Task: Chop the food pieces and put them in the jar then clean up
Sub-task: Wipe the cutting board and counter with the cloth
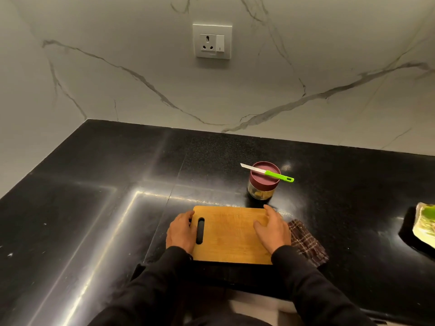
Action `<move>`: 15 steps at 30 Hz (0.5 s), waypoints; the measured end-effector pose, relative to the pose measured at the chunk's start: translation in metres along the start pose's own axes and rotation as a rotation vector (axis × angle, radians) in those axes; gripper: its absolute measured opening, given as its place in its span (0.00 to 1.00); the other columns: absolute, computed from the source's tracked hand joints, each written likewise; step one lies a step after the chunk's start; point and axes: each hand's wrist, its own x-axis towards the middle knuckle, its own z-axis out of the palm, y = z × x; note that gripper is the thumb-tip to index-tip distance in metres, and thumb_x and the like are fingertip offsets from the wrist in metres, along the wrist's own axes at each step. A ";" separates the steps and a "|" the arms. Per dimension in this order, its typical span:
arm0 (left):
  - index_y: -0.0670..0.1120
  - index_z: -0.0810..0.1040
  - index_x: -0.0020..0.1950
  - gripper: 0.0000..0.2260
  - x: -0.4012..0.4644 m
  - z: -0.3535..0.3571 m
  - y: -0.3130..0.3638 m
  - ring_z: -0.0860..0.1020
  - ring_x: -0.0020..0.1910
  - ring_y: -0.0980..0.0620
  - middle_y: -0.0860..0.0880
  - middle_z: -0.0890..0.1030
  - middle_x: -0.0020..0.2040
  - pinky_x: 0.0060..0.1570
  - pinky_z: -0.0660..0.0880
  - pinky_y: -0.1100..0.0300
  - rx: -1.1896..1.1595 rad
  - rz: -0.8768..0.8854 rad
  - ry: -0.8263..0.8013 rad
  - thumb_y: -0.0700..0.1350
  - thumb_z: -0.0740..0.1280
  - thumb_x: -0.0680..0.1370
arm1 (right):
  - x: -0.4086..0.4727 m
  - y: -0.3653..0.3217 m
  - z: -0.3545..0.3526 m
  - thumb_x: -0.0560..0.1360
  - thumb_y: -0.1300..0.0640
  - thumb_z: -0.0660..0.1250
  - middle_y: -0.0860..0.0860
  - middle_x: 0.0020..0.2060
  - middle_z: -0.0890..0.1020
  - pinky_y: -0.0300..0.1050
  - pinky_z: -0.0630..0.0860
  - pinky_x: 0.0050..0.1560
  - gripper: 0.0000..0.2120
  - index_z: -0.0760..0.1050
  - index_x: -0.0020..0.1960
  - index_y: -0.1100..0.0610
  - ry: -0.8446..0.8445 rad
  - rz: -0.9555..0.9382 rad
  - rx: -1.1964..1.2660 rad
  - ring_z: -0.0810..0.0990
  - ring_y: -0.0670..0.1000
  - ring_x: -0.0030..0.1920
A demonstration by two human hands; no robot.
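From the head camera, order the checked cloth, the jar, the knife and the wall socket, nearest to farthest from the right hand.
From the right hand:
1. Checked cloth, right beside it.
2. Jar, just beyond.
3. Knife, lying across the jar's lid.
4. Wall socket, up on the wall.

Long, seemingly black sleeves
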 end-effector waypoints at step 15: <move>0.45 0.80 0.67 0.18 0.027 -0.051 -0.054 0.79 0.59 0.46 0.47 0.80 0.64 0.63 0.76 0.50 0.033 -0.067 0.058 0.46 0.71 0.77 | -0.021 -0.036 0.045 0.73 0.48 0.72 0.40 0.49 0.81 0.55 0.76 0.61 0.25 0.72 0.69 0.46 -0.137 -0.054 0.141 0.79 0.47 0.56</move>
